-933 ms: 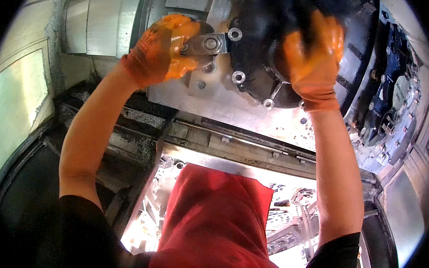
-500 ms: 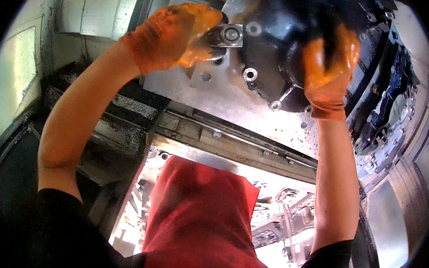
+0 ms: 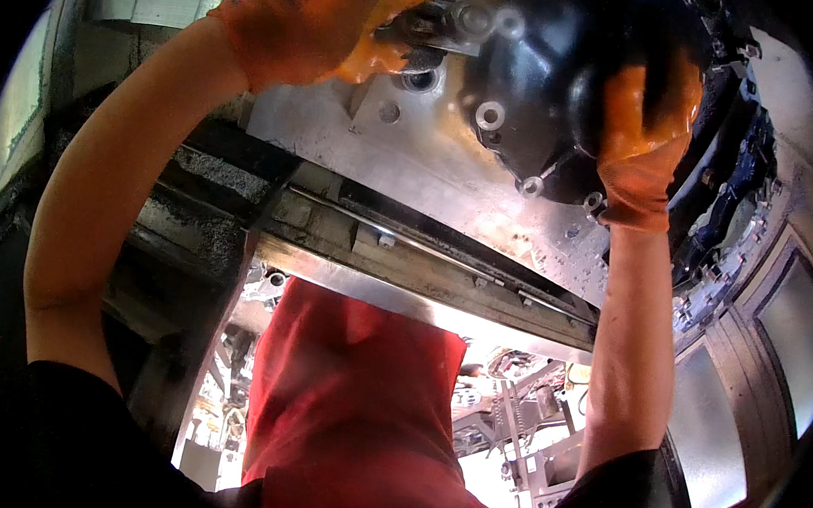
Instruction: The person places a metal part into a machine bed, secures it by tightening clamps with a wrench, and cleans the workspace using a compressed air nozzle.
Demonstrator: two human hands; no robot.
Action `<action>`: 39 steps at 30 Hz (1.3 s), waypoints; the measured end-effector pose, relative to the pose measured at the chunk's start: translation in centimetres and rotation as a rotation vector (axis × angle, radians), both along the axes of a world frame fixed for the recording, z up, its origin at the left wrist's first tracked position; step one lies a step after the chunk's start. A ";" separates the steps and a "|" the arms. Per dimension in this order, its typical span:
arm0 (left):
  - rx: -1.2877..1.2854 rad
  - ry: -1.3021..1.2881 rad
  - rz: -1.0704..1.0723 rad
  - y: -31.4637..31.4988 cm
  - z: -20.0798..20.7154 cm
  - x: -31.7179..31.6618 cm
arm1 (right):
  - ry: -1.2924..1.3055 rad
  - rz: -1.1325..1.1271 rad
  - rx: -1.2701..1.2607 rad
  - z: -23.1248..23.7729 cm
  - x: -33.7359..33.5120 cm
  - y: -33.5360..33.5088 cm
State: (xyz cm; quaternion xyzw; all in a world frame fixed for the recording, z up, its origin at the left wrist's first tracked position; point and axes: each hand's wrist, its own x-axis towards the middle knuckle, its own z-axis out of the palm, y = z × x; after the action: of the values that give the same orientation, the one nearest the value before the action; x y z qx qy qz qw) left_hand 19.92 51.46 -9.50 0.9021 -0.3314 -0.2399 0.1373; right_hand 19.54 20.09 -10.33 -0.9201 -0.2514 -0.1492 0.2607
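Note:
My left hand, in an orange work glove with dark fingertips, grips a metal clamp piece with a round end at the left edge of a black metal housing. The fingers lie around the clamp piece and partly hide it. On the right, the gloved right hand holds the housing's raised middle, thumb on one side and fingers on the other; its fingertips fade into shadow. Light-coloured bolt bosses ring the housing, which rests against a flat steel plate with holes.
A metal rail crosses below the plate. Dark, chip-covered ledges lie under my left arm. To the right stands a round fixture with black parts and bolts. My red apron fills the lower middle, before a brightly lit opening.
The view has shifted, so the housing and both hands appear higher and farther right. The clamp piece in my left hand looks tilted differently. My right hand keeps its place on the housing.

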 end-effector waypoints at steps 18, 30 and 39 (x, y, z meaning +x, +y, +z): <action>-0.379 -0.128 0.090 1.5 -2.1 -1.4 | 1.009 -0.667 2.130 0.7 -15.8 6.8; -0.387 -0.350 -0.404 1.6 -0.4 3.7 | 0.999 -0.694 2.097 0.9 -16.4 6.0; -0.534 0.035 -0.536 2.0 0.4 7.2 | 1.063 -0.799 2.006 1.5 -16.0 6.2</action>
State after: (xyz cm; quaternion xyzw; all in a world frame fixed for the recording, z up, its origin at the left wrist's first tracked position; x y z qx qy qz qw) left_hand 27.09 53.41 -9.14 0.7115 -0.6041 -0.1879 0.3059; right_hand 3.57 26.28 -8.79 -0.2671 0.4184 0.0494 0.8667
